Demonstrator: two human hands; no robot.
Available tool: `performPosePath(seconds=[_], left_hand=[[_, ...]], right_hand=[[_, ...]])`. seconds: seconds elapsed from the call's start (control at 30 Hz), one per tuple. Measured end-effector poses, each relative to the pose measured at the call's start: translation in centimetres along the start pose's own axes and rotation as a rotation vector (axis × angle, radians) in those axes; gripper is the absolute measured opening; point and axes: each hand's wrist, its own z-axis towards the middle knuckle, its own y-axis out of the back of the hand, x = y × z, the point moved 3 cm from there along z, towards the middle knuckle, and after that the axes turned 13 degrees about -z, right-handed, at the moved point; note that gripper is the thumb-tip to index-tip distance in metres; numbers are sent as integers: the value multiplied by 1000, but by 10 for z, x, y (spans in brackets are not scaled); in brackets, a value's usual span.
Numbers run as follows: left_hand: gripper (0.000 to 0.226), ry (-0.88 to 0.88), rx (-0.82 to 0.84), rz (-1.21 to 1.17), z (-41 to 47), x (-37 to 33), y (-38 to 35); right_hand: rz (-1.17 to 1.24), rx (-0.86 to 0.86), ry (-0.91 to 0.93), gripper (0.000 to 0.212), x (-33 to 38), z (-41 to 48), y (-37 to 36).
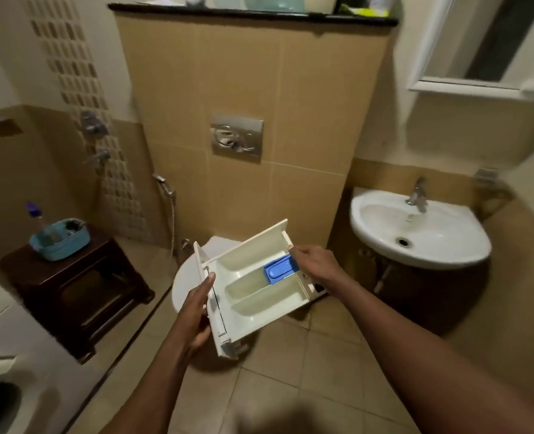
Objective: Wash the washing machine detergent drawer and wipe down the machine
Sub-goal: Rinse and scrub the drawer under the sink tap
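Spanning both hands (pixel 196 311) (pixel 314 263), seemingly gripped: drawer (pixel 253 286)

Glossy white plastic drawer (pixel 253 277); shiny metal flush plate (pixel 236 137).

Drawer (pixel 253 286): lying between the left fingers (pixel 208 281) and right fingers (pixel 297 251), over the toilet (pixel 182 277).
Insert (pixel 279 270): sitting in the drawer, just beside the right fingers.
Sink (pixel 415 236): standing right of the right fingers.
Basket (pixel 59 242): resting on the cabinet (pixel 71 286), well left of the left fingers.
Washing machine (pixel 6 349): standing leftmost.
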Motion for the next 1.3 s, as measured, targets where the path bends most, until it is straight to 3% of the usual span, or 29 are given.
performPosePath(seconds=[0.07,0.17,0.37,0.5,0.67,0.9,1.07,1.23,1.3], left_hand=[[32,12,-62,131,7,17,-32],[25,41,-27,257,19,56,-91],[60,133,150,439,58,123,-164],[69,117,142,498,74,152,-212],[84,128,144,583,100,168,-259],[85,228,199,592,156,185,-324],[79,196,235,594,221,186,-363],[96,286,186,508,289,185,-401],[99,302,171,480,312,183,-415]], right_hand=[[1,-41,-28,40,-34,-2,26],[-23,-100,-61,30,-97,-6,69],[-92,-145,-118,33,-184,-15,129],[-73,-148,-163,24,-231,-12,157],[-59,-177,-237,35,-278,3,180],[-113,-196,-341,40,-325,49,218],[-147,-197,-412,49,-353,105,247],[-222,-178,-465,40,-374,173,278],[-254,-188,-478,46,-376,197,289]])
